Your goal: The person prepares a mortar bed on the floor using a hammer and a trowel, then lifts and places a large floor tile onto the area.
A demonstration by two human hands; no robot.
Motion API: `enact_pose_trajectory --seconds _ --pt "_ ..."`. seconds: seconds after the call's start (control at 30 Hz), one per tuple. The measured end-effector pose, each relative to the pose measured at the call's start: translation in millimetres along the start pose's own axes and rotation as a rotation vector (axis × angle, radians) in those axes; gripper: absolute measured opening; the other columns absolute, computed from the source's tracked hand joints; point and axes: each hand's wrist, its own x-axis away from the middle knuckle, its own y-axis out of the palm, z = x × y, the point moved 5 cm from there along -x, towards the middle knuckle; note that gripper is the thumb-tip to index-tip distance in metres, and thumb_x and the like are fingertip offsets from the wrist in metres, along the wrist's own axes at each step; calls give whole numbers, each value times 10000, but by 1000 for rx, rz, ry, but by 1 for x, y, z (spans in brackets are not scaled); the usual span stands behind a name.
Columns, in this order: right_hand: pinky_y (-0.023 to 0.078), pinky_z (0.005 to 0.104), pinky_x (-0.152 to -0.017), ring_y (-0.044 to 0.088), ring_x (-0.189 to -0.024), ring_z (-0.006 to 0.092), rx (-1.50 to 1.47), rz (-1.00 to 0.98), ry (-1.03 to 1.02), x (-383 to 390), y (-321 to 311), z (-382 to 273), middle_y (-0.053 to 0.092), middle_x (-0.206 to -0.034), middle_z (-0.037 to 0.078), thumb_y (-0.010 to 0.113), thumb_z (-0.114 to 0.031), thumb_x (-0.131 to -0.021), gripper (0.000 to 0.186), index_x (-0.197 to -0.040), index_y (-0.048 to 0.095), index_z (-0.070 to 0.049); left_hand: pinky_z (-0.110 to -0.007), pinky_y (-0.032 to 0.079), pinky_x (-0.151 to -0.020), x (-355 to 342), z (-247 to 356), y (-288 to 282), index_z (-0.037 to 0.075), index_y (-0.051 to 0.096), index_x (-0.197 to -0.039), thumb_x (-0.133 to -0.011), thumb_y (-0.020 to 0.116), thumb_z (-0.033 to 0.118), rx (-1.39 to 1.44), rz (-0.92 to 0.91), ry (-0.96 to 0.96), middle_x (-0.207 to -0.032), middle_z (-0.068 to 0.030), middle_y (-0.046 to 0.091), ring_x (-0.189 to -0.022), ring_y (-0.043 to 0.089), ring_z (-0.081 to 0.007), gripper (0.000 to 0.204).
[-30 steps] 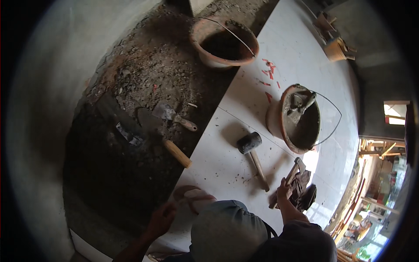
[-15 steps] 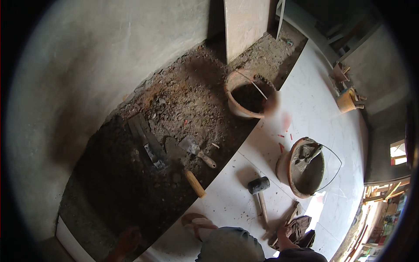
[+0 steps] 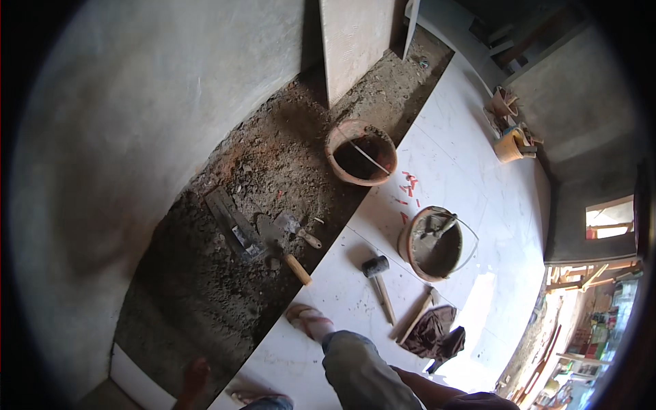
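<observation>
My left hand (image 3: 196,375) hangs in shadow over the dark soil at the lower left; its fingers are too dim to read. My right forearm (image 3: 427,391) reaches in from the lower edge toward the left and passes behind my bent knee (image 3: 355,362), which hides the hand. Right of the knee, a crumpled brown cloth (image 3: 432,331) lies against a wooden-handled tool (image 3: 415,320). A black-headed rubber mallet (image 3: 375,266) rests on the white tiles. In the soil lie a trowel with a wooden handle (image 3: 298,270), a scraper (image 3: 301,231) and a long flat bar (image 3: 229,220).
A bucket of grey mortar (image 3: 437,256) with a tool in it stands on the white tiled floor (image 3: 451,160). Another bucket (image 3: 361,171) stands at the soil's edge, near red pieces (image 3: 408,183). A bare wall (image 3: 157,89) and a leaning panel (image 3: 355,48) border the soil.
My right hand has moved left from beside the brown cloth to behind my knee. The view has shifted, so the buckets and mallet appear farther left. My legs show more fully.
</observation>
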Motion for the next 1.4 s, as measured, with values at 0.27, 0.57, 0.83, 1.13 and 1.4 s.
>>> enact_pose_trajectory --seconds 0.27,0.57,0.83,1.13,1.4 --pt "443 416 -842 542 -1011 220 -161 -70 84 210 -30 -77 580 -1043 95 500 -351 -875 299 -1078 566 -143 -408 468 -814 115 213 -93 55 568 -1073 -887 520 305 203 -210 -300 -944 -152 618 -899 605 -266 315" --pt "423 455 -886 524 -1037 236 -357 -219 336 315 -101 -121 559 -1119 108 505 -439 -865 442 -1204 514 -156 -387 469 -770 100 387 -204 60 566 -1083 -901 496 315 334 -253 -425 -949 -137 619 -875 604 -239 321" --pt "457 458 -824 602 -982 259 -304 -407 147 295 -218 -233 600 -1134 118 516 -445 -877 459 -1239 477 -165 -369 471 -731 56 433 -290 65 563 -1093 -914 475 324 395 -229 -419 -953 -123 619 -854 604 -215 327" --pt "538 317 -568 636 -734 180 -513 689 -429 283 -436 -443 662 -844 114 548 -192 -873 315 -1132 577 -15 -349 473 -686 -158 476 -380 70 561 -1103 -929 450 335 415 -315 -401 -957 -108 619 -830 603 -188 336" --pt "535 397 -595 651 -702 242 167 550 53 171 -385 -403 657 -828 90 566 -250 -849 254 -1038 603 -84 -330 474 -647 -471 590 -528 75 559 -1113 -941 429 344 435 -352 -191 -961 -94 620 -808 602 -163 345"
